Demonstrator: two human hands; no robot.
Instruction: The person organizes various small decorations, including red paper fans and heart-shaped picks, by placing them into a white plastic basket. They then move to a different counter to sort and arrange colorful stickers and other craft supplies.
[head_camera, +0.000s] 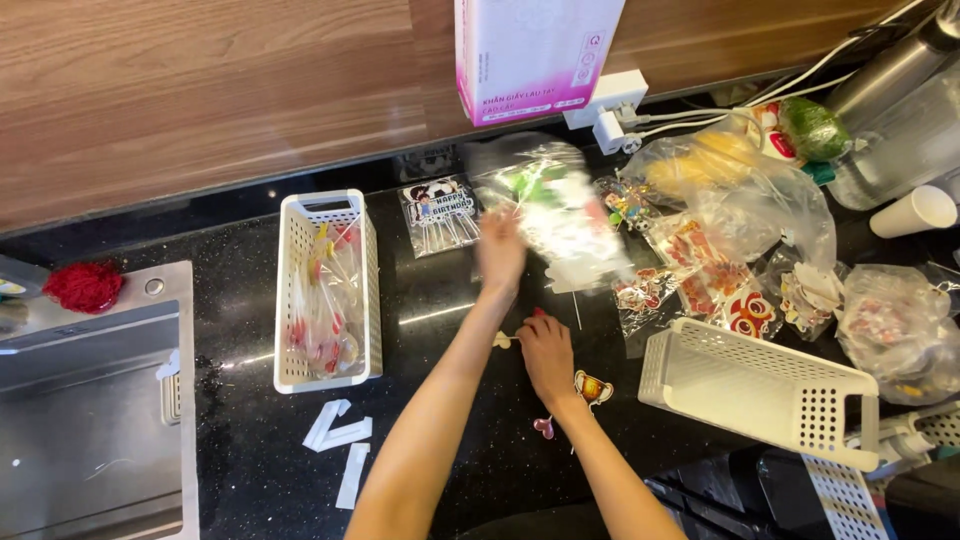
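Left hand (500, 250), centre of frame, is motion-blurred; it grips the near edge of a clear plastic bag (555, 215) holding flat paper cake toppers, lifted just above the black counter (240, 440). Finger positions cannot be told through the blur. Judged: bag is light, limp and slippery, contents thin card on sticks, easily bent; best taken at the bag's edge, not across the cut-outs. Right hand (545, 355), lower centre, rests on the counter with fingers curled together, pinching a small topper on a stick (505, 340). Two more loose toppers lie beside the wrist: a trophy-shaped one (593, 387) and a small pink one (544, 428). Containers: white perforated basket (290, 300), left of centre, upright, holds wrapped toppers in cellophane. Second white basket (770, 385), lower right, lies tipped on its side; contents not visible. Further bags of printed cut-outs (720, 290) crowd the upper right. Steel sink (90, 420) at far left.
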